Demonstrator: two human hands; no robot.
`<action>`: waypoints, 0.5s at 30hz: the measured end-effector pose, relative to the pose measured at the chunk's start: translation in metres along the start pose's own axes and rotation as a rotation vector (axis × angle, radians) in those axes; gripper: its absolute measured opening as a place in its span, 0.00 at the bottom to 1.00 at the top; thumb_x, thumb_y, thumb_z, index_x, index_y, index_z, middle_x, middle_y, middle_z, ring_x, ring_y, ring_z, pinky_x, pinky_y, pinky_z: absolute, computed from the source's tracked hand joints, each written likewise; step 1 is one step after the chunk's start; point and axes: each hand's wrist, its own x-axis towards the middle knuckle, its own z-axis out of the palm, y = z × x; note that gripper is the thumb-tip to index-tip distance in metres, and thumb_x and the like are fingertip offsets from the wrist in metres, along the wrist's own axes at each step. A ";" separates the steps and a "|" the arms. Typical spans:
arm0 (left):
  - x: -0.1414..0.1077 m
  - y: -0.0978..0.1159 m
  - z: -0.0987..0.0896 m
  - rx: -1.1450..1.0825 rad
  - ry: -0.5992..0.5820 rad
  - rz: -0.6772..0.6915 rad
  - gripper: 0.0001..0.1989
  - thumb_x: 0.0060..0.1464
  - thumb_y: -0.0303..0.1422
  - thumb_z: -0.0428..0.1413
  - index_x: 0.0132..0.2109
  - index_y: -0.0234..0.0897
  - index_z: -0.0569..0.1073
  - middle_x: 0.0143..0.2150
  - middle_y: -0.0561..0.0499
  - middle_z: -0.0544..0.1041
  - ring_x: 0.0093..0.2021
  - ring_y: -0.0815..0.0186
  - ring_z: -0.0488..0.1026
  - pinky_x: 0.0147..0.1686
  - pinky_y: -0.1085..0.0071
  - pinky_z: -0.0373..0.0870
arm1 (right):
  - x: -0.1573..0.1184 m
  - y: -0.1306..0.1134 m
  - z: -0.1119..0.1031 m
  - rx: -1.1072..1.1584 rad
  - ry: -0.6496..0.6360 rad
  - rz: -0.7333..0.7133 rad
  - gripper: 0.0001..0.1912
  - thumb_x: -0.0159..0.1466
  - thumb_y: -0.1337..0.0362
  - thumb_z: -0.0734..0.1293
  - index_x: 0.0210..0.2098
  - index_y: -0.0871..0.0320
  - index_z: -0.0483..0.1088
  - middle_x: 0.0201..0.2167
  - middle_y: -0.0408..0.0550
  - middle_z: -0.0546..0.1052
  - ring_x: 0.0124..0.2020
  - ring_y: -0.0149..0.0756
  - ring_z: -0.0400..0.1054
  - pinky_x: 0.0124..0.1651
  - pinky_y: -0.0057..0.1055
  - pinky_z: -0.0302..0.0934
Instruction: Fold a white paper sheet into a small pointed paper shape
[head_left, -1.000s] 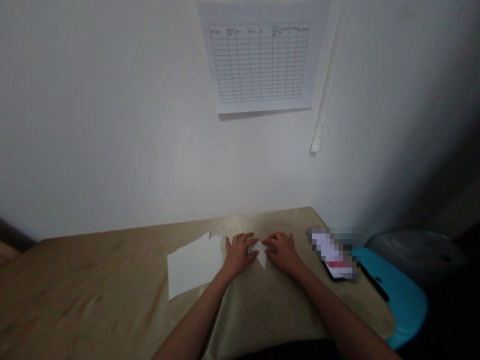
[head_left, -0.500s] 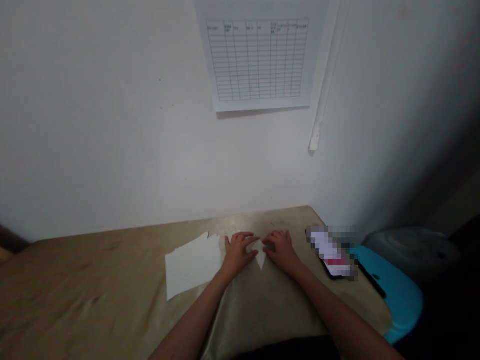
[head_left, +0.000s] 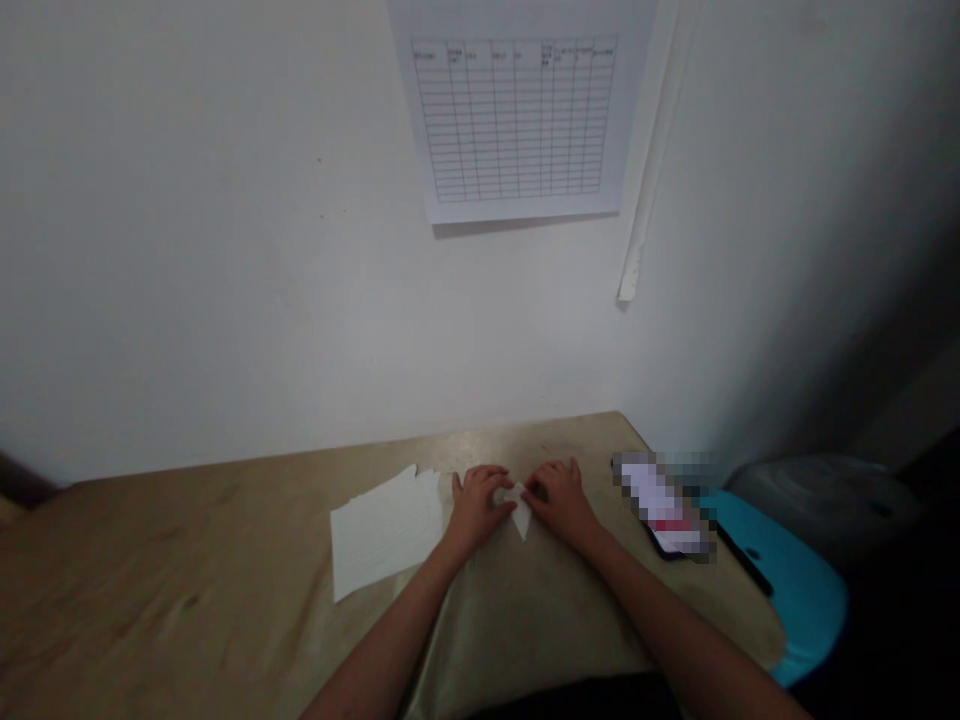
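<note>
A small folded white paper (head_left: 523, 518) lies on the brown table between my hands, its pointed end toward me. My left hand (head_left: 481, 507) grips its left edge between thumb and index finger. From the right, my right hand (head_left: 559, 497) pinches the upper right edge of the same paper, other fingers curled above. Fingertips cover part of its upper end. Just left of my left hand sits a stack of white paper sheets (head_left: 386, 535) with uneven edges.
A phone-like object (head_left: 664, 505), partly blurred out, lies on the right of the table (head_left: 225, 560). Beyond the right edge stands a turquoise stool or chair (head_left: 806, 590). A printed table sheet (head_left: 521, 130) hangs on the wall behind.
The fingers of both hands have shifted slightly on the small paper, and its upper end looks a little different. The paper's tip has moved marginally right. The stack has not moved.
</note>
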 end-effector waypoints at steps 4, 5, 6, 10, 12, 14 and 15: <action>0.001 0.000 0.000 0.006 -0.024 -0.001 0.13 0.53 0.32 0.63 0.47 0.50 0.78 0.59 0.52 0.74 0.63 0.55 0.64 0.65 0.38 0.40 | 0.004 0.001 0.004 -0.051 0.011 -0.024 0.07 0.67 0.60 0.64 0.36 0.54 0.72 0.40 0.46 0.78 0.51 0.42 0.67 0.69 0.59 0.31; 0.001 0.000 0.000 0.007 -0.031 -0.002 0.13 0.54 0.32 0.63 0.47 0.50 0.78 0.60 0.52 0.74 0.63 0.54 0.64 0.65 0.37 0.39 | 0.005 0.001 0.004 -0.057 0.015 -0.035 0.06 0.67 0.61 0.64 0.37 0.54 0.72 0.40 0.46 0.79 0.51 0.42 0.67 0.69 0.59 0.30; 0.001 0.000 0.000 0.009 -0.036 -0.005 0.13 0.54 0.33 0.62 0.48 0.50 0.78 0.60 0.52 0.74 0.63 0.54 0.63 0.65 0.37 0.39 | 0.006 0.000 0.004 -0.060 0.015 -0.047 0.06 0.67 0.62 0.64 0.38 0.54 0.72 0.40 0.46 0.79 0.51 0.42 0.67 0.69 0.59 0.29; 0.001 -0.001 0.001 0.023 -0.043 -0.018 0.14 0.54 0.33 0.62 0.48 0.50 0.78 0.59 0.52 0.74 0.63 0.54 0.63 0.65 0.37 0.39 | 0.006 -0.001 0.000 -0.035 -0.019 -0.055 0.07 0.67 0.63 0.64 0.41 0.54 0.73 0.41 0.46 0.79 0.53 0.42 0.66 0.69 0.60 0.28; 0.001 -0.001 0.001 0.024 -0.041 -0.020 0.14 0.54 0.33 0.62 0.48 0.50 0.78 0.59 0.51 0.74 0.63 0.54 0.63 0.65 0.37 0.39 | 0.004 -0.001 -0.001 -0.020 -0.044 -0.036 0.08 0.67 0.63 0.64 0.43 0.53 0.73 0.43 0.46 0.78 0.53 0.42 0.66 0.68 0.61 0.29; 0.000 -0.001 0.001 0.016 -0.042 -0.022 0.13 0.54 0.33 0.62 0.48 0.50 0.78 0.59 0.51 0.74 0.63 0.54 0.63 0.66 0.37 0.38 | 0.003 0.000 -0.002 -0.031 -0.051 -0.032 0.08 0.67 0.63 0.64 0.43 0.53 0.74 0.43 0.47 0.78 0.54 0.43 0.65 0.68 0.61 0.29; 0.000 -0.001 0.001 0.012 -0.040 -0.019 0.13 0.54 0.33 0.62 0.48 0.50 0.78 0.59 0.51 0.75 0.63 0.54 0.63 0.66 0.37 0.38 | 0.002 0.001 -0.002 -0.042 -0.049 -0.037 0.08 0.67 0.63 0.64 0.42 0.54 0.74 0.43 0.47 0.78 0.54 0.43 0.65 0.69 0.61 0.29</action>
